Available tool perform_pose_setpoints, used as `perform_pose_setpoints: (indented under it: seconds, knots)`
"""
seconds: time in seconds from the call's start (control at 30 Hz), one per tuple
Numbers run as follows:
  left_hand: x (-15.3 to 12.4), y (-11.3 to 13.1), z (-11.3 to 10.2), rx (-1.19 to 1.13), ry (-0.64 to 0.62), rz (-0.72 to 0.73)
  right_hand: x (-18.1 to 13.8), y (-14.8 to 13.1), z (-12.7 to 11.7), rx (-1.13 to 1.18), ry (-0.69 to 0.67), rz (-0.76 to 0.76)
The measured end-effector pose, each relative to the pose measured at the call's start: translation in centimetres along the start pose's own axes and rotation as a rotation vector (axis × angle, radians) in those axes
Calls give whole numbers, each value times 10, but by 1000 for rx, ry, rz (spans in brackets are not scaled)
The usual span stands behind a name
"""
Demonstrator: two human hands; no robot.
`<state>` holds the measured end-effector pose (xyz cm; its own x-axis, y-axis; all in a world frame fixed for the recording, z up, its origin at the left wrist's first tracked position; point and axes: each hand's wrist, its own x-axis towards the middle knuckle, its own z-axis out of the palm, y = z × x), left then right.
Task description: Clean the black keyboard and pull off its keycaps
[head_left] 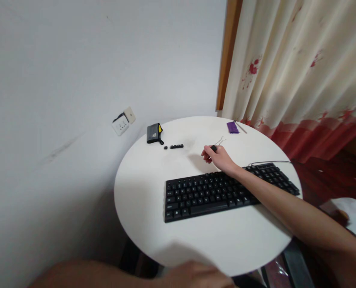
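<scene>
At six o'clock, nearest of all, the left hand lies blurred at the rim of the round white bench. It seems to rest there as a brace, but I cannot tell how far it is closed or whether it grips anything. Past it, the black keyboard sits square across the middle, its cable trailing off at two o'clock, clear of the working space. The right forearm crosses the keyboard's right end so the right hand can reach beyond it. Its fingers are curled closed, pinching a small wire tool by its black end with the thin loops pointing away toward one o'clock, likely a grip for fine control. Farther back at eleven o'clock, loose keys lie in a neat row, apparently kept in order, just before a black and yellow pouch. A purple scrap lies at one o'clock near the curtain.
</scene>
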<state>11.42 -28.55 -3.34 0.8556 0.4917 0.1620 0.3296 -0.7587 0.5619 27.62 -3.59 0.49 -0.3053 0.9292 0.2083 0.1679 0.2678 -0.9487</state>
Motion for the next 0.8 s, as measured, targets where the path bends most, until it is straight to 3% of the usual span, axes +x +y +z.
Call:
perform_pose_setpoints:
  seconds: [0.07, 0.13, 0.23, 0.33, 0.4, 0.6, 0.8]
  knots:
    - [28, -7, -61, 87, 208, 17, -1, -2, -1, -47, -8, -36]
    - [55, -30, -113, 117, 471, -74, -3, -4, -2, -59, -22, -103]
    - [82, -81, -155, 93, 681, -83, -8, -11, -2, 66, -119, -109]
    - [94, -123, -161, 20, 782, -117, -14, -17, -2, 127, -184, -51]
    - [96, -136, -156, -29, 841, -112, -17, -20, -1, 91, -162, -51]
    - [89, -134, -146, 9, 848, -45, -20, -20, 1, -6, -87, -96]
    - [81, -144, -149, -213, 774, -21, -23, -19, 3, -82, -10, -144]
